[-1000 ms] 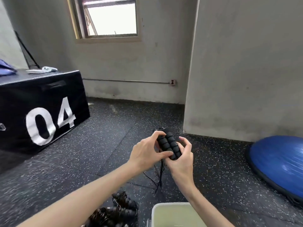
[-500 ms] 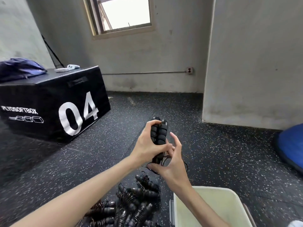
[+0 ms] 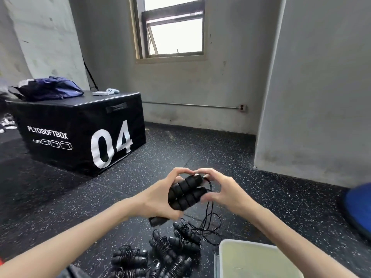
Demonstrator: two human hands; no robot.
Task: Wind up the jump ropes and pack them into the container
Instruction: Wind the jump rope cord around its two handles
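My left hand (image 3: pixel 158 199) grips the two black foam handles (image 3: pixel 185 192) of a jump rope, held side by side in front of me. My right hand (image 3: pixel 220 189) pinches the handles' far end where the thin black cord (image 3: pixel 209 215) leaves them. That cord hangs down in loose loops to the floor. Several wound jump ropes (image 3: pixel 166 251) lie in a pile on the floor below my hands. A pale translucent container (image 3: pixel 226 249) stands at the bottom right, beside the pile, partly hidden by my right forearm.
A black plyo box (image 3: pixel 80 133) marked 04 stands on the left, with a purple bag (image 3: pixel 50 91) on top. A blue balance ball (image 3: pixel 359 207) lies at the right edge. A grey wall corner (image 3: pixel 265 137) juts out on the right. The floor is dark speckled rubber.
The view has swung left and down, showing more of the rope pile. The handles have tipped from upright to lying slanted. My right hand moved from under the handles to their far end.
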